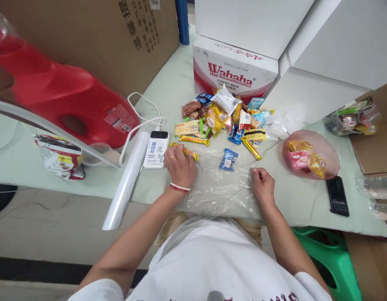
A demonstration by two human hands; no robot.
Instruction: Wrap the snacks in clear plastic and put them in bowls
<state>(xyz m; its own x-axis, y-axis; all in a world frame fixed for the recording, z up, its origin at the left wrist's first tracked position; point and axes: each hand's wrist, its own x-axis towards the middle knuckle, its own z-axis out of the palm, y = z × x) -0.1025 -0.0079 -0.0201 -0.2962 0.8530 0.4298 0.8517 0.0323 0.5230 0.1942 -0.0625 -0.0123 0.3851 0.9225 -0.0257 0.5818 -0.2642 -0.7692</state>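
Observation:
My left hand (pixel 180 168) is palm down beside the power bank, its fingers bent over a yellow snack stick (pixel 193 155) whose two ends show past them. A clear plastic sheet or bag (pixel 223 190) lies flat on the table in front of my body. At its right edge my right hand (pixel 263 187) is closed, thumb and fingers pinching the plastic. On the plastic's upper part rests a small blue snack packet (pixel 229 160). Just beyond is a heap of wrapped snacks (pixel 216 118) in yellow, brown, white and blue.
Left stand a white power bank (pixel 156 149) with a cable, a plastic film roll (pixel 127 182), a snack bag (pixel 60 156) and a red jug (pixel 74 100). Behind is a Wahaha box (pixel 234 71). Right are a pink bowl (pixel 333 152) holding snacks, a phone (pixel 337 196) and a green stool (pixel 336 259).

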